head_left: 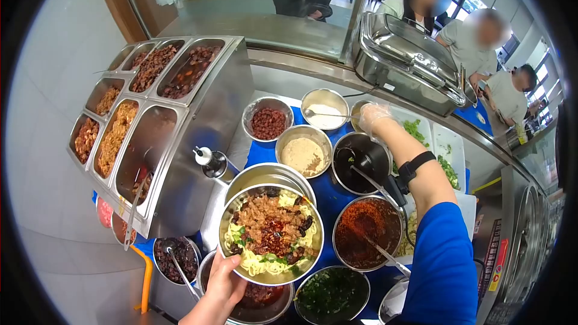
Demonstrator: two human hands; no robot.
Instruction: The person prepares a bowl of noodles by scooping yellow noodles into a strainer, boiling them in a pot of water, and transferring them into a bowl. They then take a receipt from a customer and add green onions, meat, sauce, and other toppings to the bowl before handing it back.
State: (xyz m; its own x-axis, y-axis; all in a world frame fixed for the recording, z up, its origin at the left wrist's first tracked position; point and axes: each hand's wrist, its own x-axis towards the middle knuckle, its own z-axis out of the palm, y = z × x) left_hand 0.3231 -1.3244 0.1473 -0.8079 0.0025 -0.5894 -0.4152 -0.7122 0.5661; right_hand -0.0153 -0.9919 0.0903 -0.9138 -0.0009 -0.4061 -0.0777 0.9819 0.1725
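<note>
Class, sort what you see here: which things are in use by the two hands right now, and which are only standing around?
In use:
left hand holding the noodle bowl
gloved right hand reaching over the small bowl at the back

Standing around:
chilli bowl
dark sauce bowl
powder bowl
greens bowl
steel tray rack
chafing dish

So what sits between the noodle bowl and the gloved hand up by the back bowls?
In the head view, the bowl of tan powder and the dark sauce bowl lie between the noodle bowl and the right hand.
</note>
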